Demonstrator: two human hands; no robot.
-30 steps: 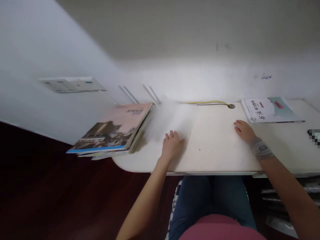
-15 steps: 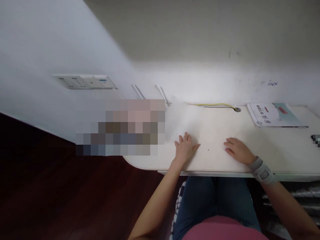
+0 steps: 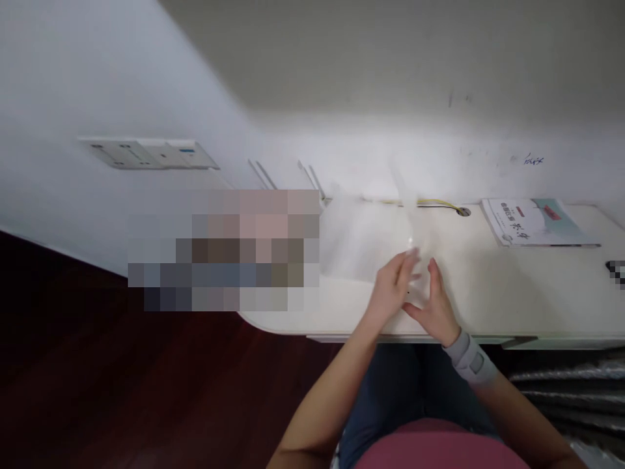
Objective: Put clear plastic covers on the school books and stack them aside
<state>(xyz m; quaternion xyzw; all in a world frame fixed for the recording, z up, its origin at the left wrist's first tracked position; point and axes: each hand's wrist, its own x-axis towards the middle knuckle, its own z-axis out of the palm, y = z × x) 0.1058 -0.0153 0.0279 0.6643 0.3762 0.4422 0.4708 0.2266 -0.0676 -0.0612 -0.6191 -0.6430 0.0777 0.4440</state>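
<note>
My left hand (image 3: 393, 285) hovers over the white desk (image 3: 488, 306), its fingers blurred by motion and pointing right. Facing it, my right hand (image 3: 436, 306) has its thumb and fingers spread apart, with a grey wrist brace (image 3: 472, 360) below it. Clear, thin plastic film (image 3: 354, 244) lies on the desk left of my hands. A hazy see-through strip of it rises toward the wall just beyond my left fingertips. Whether those fingers grip the film is too blurred to tell. A small dark dot on the desktop shows between my hands.
A booklet (image 3: 534, 223) lies at the back right, near a cable hole (image 3: 463, 212) with a yellow cable (image 3: 434, 202). A pixelated patch covers the desk's left end. A wall socket panel (image 3: 146, 155) is at left. Plastic-wrapped things (image 3: 571, 384) sit below the desk's right side.
My left hand has moved right and my right hand left, so they are now close together. The film has spread right, with part of it raised. The view has shifted slightly.
</note>
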